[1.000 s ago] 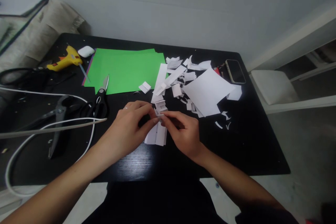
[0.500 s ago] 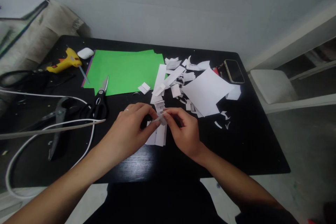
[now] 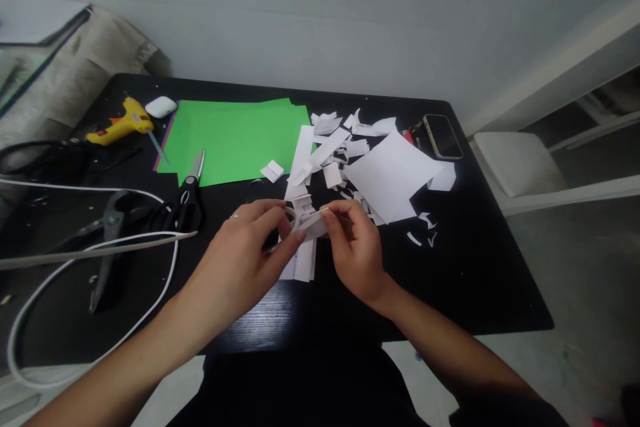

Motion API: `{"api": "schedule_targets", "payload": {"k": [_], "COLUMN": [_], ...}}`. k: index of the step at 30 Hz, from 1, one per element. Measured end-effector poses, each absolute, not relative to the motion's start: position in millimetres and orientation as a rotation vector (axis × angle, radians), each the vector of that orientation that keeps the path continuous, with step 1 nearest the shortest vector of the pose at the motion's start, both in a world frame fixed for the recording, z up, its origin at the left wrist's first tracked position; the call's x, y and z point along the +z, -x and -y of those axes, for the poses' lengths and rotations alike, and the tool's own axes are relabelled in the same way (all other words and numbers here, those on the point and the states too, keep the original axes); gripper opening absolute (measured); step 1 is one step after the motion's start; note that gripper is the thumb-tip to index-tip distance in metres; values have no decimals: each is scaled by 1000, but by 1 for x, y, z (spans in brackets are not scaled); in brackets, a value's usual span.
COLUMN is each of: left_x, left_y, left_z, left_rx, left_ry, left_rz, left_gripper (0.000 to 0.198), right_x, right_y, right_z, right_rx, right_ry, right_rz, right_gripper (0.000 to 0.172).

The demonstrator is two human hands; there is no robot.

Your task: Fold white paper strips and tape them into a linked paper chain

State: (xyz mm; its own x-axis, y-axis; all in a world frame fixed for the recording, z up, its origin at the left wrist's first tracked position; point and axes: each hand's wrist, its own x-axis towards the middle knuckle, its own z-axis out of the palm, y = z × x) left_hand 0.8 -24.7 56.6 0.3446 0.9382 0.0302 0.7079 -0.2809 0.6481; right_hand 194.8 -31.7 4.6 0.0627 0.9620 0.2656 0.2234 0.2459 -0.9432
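My left hand (image 3: 255, 237) is closed around a pale roll of tape (image 3: 295, 217), whose curved rim shows between thumb and fingers. From it a whitish strip of tape (image 3: 314, 221) stretches across to my right hand (image 3: 354, 243), which pinches the far end between thumb and forefinger. Directly beneath both hands lie white paper strips (image 3: 304, 265), partly covered by them. Small folded paper pieces (image 3: 301, 203) sit just beyond my fingertips. My palms hide part of the roll.
Black-handled scissors (image 3: 189, 193) rest partly on green sheets (image 3: 230, 140). A yellow glue gun (image 3: 125, 121), a white cable (image 3: 173, 267) and large shears (image 3: 106, 260) occupy the left side. Paper scraps (image 3: 333, 175), a white sheet (image 3: 393, 177) and a phone (image 3: 443, 136) lie right.
My right hand has shifted slightly right and up, and the strip between the hands shows longer. The roll's rim is now visible in my left hand.
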Motion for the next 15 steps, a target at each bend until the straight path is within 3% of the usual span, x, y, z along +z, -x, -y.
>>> {"api": "schedule_targets", "payload": {"k": [15], "left_x": [69], "left_y": [-5], "left_z": [32], "left_rx": [593], "left_ry": [-2142], "left_rz": [-1496], "left_gripper": [46], "right_x": [15], "right_y": [-198], "right_z": [31], "right_rx": [865], "right_ry": [1210], "right_rz": [1327], "right_gripper": [8]}}
